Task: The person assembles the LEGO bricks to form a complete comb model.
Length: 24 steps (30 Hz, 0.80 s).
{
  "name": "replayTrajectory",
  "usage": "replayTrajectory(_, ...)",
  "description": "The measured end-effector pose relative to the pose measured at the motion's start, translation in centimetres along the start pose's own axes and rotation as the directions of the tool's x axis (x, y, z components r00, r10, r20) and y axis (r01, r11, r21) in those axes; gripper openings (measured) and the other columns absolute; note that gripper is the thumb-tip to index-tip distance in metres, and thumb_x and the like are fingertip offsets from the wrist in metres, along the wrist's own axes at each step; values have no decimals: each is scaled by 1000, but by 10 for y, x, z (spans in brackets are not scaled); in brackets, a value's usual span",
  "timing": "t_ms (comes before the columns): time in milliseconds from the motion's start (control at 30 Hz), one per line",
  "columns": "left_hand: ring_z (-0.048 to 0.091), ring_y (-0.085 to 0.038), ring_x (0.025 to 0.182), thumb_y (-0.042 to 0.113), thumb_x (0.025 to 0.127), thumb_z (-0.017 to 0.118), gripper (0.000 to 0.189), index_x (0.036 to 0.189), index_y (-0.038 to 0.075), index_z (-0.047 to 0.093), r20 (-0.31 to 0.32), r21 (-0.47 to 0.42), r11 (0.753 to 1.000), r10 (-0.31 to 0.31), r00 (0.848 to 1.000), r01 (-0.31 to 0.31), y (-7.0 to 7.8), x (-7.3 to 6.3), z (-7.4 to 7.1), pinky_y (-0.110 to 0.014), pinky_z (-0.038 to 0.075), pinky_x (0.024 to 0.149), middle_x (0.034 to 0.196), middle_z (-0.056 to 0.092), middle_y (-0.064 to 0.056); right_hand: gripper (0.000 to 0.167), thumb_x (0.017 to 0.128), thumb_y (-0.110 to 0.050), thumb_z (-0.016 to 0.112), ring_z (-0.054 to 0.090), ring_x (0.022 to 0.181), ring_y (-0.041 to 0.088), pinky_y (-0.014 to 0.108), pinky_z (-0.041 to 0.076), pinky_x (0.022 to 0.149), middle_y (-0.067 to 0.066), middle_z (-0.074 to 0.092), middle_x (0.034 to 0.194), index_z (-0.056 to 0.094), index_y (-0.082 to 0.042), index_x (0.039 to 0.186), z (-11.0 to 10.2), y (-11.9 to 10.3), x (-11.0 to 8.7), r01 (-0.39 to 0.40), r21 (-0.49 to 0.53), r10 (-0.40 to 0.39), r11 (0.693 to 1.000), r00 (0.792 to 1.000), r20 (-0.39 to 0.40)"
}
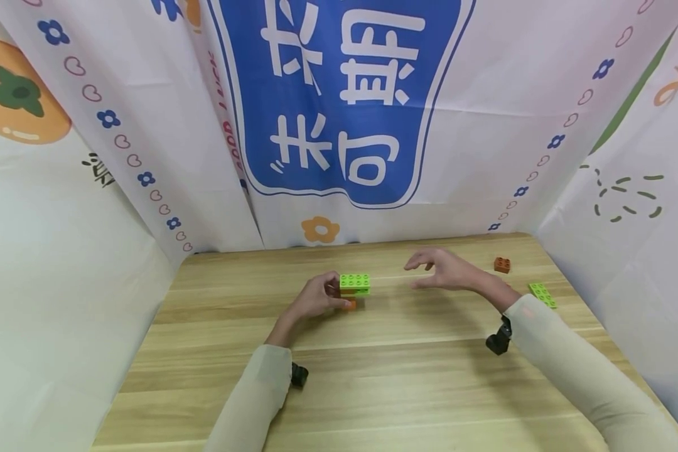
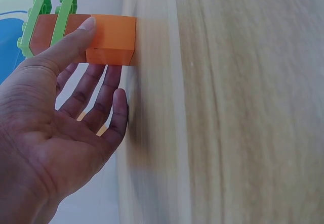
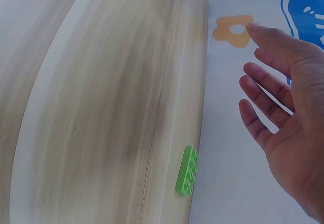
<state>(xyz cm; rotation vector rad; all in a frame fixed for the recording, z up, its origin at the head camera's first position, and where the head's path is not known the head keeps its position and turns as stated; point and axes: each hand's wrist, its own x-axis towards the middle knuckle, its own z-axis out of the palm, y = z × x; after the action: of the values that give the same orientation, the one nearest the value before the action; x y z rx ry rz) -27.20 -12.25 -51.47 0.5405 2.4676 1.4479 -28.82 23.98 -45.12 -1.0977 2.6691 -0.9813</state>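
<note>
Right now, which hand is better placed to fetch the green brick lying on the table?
Probably the right hand: it holds nothing and is nearer that green brick, while the left hand grips the brick stack.

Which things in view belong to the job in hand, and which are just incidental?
Job: brick stack; left hand, gripping it; right hand, empty; probably the loose green brick and brown brick too.

Incidental: printed cloth; black wrist devices.
</note>
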Motion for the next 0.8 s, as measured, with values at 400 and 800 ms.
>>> replayTrajectory(400,68,-20,95,11,84,91,34,102,10,63,5,-1,1000,9,1000,-9,0,0,-1,-33,57,83,109,72,-6,36,87,-9,87,69,114,37,55,61,88,16,73,125,77,-2,121,-12,20,-26,0,-45,0,999,1000,1)
replayTrajectory(800,68,-20,96,10,85,91,33,101,10,62,8,-2,1000,22,1000,-22,-2,0,-1,-34,57,83,110,72,-6,36,86,-11,89,65,121,40,57,59,91,12,73,126,78,-4,120,-28,30,-53,-77,-65,77,995,997,4)
